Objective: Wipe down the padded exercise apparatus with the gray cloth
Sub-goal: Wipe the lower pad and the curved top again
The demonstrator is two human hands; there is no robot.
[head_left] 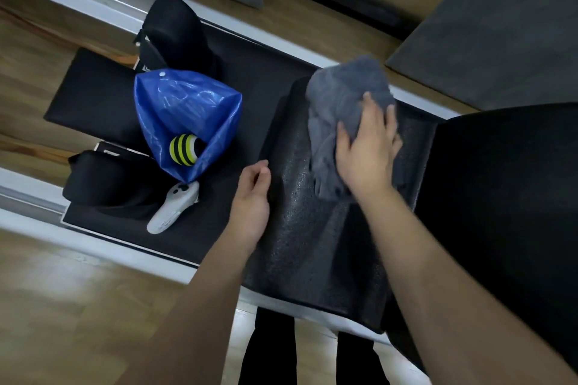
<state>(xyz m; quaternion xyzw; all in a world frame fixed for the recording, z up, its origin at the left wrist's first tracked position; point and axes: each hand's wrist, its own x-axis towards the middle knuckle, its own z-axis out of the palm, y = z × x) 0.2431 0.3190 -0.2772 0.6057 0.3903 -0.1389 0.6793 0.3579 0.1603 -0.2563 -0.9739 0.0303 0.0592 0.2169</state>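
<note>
A black textured pad (312, 244) of the exercise apparatus lies in front of me, sloping across the middle. The gray cloth (341, 94) is bunched on the pad's far part. My right hand (367, 147) presses flat on the cloth, fingers spread over its folds. At the pad's left edge, my left hand (253, 197) rests with its fingers curled around the rim. Both forearms reach in from the bottom of the view.
A blue plastic bag (184, 109) holding a yellow-and-black striped ball (184, 150) sits on the carriage to the left, with a white controller (172, 208) beside it. Two black shoulder rests (175, 31) (103, 178) stand nearby. Dark mats (488, 40) lie on the wooden floor.
</note>
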